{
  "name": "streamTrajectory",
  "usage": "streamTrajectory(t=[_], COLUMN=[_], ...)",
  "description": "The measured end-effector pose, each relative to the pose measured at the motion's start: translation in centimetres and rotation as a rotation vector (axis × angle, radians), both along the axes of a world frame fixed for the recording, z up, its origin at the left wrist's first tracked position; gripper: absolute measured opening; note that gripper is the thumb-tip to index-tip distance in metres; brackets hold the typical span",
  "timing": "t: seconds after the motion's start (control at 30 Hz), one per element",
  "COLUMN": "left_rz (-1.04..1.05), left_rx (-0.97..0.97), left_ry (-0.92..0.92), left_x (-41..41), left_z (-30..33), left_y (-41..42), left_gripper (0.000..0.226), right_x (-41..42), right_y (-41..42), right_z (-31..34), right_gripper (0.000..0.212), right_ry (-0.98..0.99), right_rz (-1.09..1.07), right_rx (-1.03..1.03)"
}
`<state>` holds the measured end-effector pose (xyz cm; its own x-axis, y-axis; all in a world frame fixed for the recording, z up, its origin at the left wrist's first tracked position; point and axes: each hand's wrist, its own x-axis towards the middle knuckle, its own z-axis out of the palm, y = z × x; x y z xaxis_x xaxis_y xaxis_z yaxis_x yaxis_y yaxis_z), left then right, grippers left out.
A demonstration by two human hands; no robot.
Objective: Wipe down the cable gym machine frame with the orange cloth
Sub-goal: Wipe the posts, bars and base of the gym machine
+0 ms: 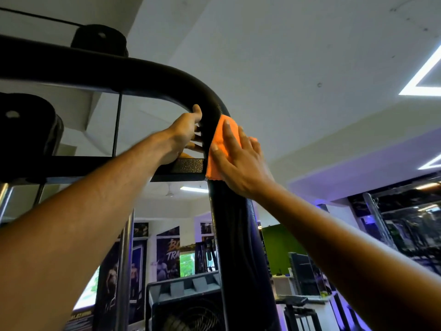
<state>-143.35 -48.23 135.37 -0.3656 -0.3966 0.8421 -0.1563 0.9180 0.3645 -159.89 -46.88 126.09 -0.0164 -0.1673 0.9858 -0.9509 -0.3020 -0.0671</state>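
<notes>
Both arms reach up toward the bend of the black machine frame (152, 72), where the top tube curves down into the upright post. Right hand (238, 161) lies flat with fingers straight and slightly spread, pressing the orange cloth (218, 149) against the right face of the post just below the curve. That cloth is folded, its lower edge hanging at the level of the textured crossbar (188, 167) (only the left part of it shows; the rest sits under the palm and fingers). Left hand (185, 134) grips the same post from the other side, thumb hooked up along the inner curve and fingers curled round the tube, just above the crossbar. The two hands sit close together, with the post between them.

Farther out on the frame, two black pulley wheels show at the left: one (100, 39) on top of the upper tube with a cable running off to the left, another (26, 125) lower down beside the crossbar. A chrome guide rod (125, 259) runs down below the left forearm.

Beyond the machine, posters (168, 254) line the far wall, a green panel (279, 244) stands to the right of the post, and lit strips (420, 75) glow in the white ceiling. A dark fan housing (188, 306) stands at the bottom centre; I cannot tell whether anything is inside it.
</notes>
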Motion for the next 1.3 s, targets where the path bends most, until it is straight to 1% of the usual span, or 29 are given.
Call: streamTrajectory(t=[0.07, 0.13, 0.23, 0.3, 0.4, 0.47, 0.57, 0.63, 0.77, 0.83, 0.9, 1.0, 1.07, 1.13, 1.23, 1.3], left_rz=[-0.006, -0.007, -0.023, -0.043, -0.088, -0.107, -0.112, -0.11, -0.132, -0.151, -0.153, -0.155, -0.156, -0.15, -0.153, -0.145], left_rx=[0.006, 0.002, 0.016, 0.076, 0.172, 0.196, 0.183, 0.182, 0.22, 0.222, 0.217, 0.183, 0.177, 0.18, 0.168, 0.147], left_ry=[-0.008, -0.018, -0.008, 0.003, -0.002, -0.006, -0.015, -0.025, -0.016, -0.01, -0.017, -0.026, -0.022, -0.023, -0.021, -0.04], left_x=[0.3, 0.4, 0.6, 1.0, 1.8, 2.1, 2.4, 2.4, 2.5, 2.4, 2.3, 2.3, 2.4, 2.4, 2.3, 2.4], left_z=[-0.1, -0.2, 0.0, 0.2, 0.5, 0.5, 0.2, 0.1, 0.5, 0.7, 0.7, 0.3, 0.2, 0.2, 0.3, 0.4], left_y=[0.0, 0.0, -0.1, -0.2, -0.6, -0.9, -0.7, -0.4, -0.5, -0.8, -1.1, -0.9, -0.6, -0.5, -0.7, -0.9], left_gripper=[0.063, 0.066, 0.065, 0.071, 0.085, 0.088, 0.089, 0.089, 0.095, 0.092, 0.092, 0.088, 0.088, 0.091, 0.097, 0.099], right_x=[-0.1, -0.3, 0.0, 0.6, 1.8, 2.5, 2.4, 1.7, 2.3, 3.0, 3.5, 3.3, 2.7, 2.3, 2.6, 3.0], right_y=[0.2, 0.0, -0.3, -0.5, -0.2, 0.5, 0.5, 0.0, -0.2, -0.4, -0.5, -0.4, -0.2, 0.0, 0.1, -0.1], right_z=[-2.4, -3.4, -1.2, 1.3, 3.1, 1.7, -2.4, -3.1, 2.7, 4.2, 2.4, -4.1, -6.2, -4.5, 0.1, 0.4], right_gripper=[0.073, 0.07, 0.069, 0.07, 0.068, 0.065, 0.064, 0.065, 0.068, 0.068, 0.068, 0.068, 0.067, 0.067, 0.068, 0.067], right_ry=[0.029, 0.013, 0.047, 0.075, 0.042, 0.043, 0.065, 0.045, -0.08, -0.094, -0.076, -0.046, -0.031, -0.049, -0.119, -0.132], right_rz=[-0.065, -0.07, -0.143, -0.168, -0.047, 0.02, 0.016, 0.0, 0.04, 0.026, -0.009, -0.031, -0.025, 0.007, 0.056, 0.062], right_rx=[-0.035, -0.033, -0.075, -0.075, -0.04, -0.061, -0.082, -0.069, -0.028, -0.047, -0.078, -0.083, -0.058, -0.04, -0.036, -0.046])
